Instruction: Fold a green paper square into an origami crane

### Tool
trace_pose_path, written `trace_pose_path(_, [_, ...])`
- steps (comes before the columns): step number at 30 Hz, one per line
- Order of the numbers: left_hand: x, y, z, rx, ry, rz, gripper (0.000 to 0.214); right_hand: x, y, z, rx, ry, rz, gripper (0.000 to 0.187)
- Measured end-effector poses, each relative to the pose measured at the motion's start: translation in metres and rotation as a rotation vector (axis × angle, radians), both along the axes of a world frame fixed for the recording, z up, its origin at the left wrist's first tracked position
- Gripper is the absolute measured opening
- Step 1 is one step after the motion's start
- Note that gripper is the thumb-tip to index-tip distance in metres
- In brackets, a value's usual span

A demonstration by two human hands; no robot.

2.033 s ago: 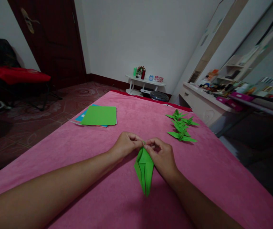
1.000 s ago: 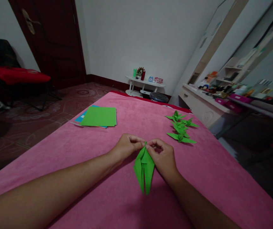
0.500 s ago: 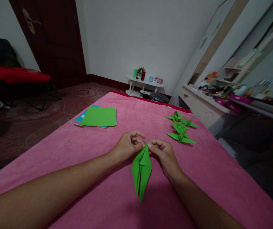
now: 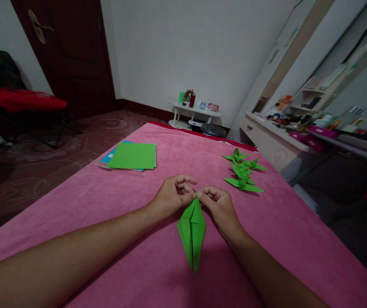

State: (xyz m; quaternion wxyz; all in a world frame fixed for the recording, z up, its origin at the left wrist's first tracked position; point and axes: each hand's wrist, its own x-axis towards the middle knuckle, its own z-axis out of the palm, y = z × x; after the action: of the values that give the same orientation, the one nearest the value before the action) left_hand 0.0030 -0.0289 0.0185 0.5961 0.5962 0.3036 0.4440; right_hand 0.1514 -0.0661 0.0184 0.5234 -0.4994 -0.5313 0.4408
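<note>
A folded green paper piece [image 4: 192, 233], long and kite-shaped, lies on the pink cloth [image 4: 113, 214] with its narrow point toward me. My left hand [image 4: 170, 198] and my right hand [image 4: 220, 206] meet at its far tip. Both have their fingers curled and pinch the paper's top corner between thumb and fingers. Part of the tip is hidden behind my fingers.
A stack of flat sheets [image 4: 132, 156], green on top with blue beneath, lies at the far left of the cloth. Several finished green folded figures [image 4: 243, 171] lie at the far right. A desk [image 4: 276, 137] with clutter stands right; a small white shelf [image 4: 196, 113] is beyond.
The paper's near point swung slightly left, then back toward centre. Both hands stayed pinched at the top tip, shifting only a little.
</note>
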Motion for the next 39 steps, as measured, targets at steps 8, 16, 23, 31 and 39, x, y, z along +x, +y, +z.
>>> trace_pose_path(8, [0.001, 0.0, -0.002, -0.256, -0.009, -0.058, 0.024, 0.0, -0.001, 0.001, 0.111, -0.143, -0.064, 0.012])
trace_pose_path(16, [0.001, -0.001, -0.001, -0.108, -0.061, -0.062, 0.028, -0.001, -0.001, 0.001, 0.051, -0.06, -0.002, 0.014])
trace_pose_path(23, [0.002, -0.003, -0.005, -0.006, -0.079, -0.025, 0.03, -0.003, -0.002, 0.001, 0.033, -0.043, 0.007, 0.014])
trace_pose_path(31, [0.003, -0.001, 0.002, -0.169, -0.058, 0.035, 0.043, 0.016, 0.011, -0.005, 0.181, 0.069, -0.348, 0.021])
trace_pose_path(39, [-0.001, -0.007, 0.009, -0.468, -0.082, -0.266, 0.051, 0.016, 0.005, 0.008, 0.367, -0.067, -0.564, 0.017])
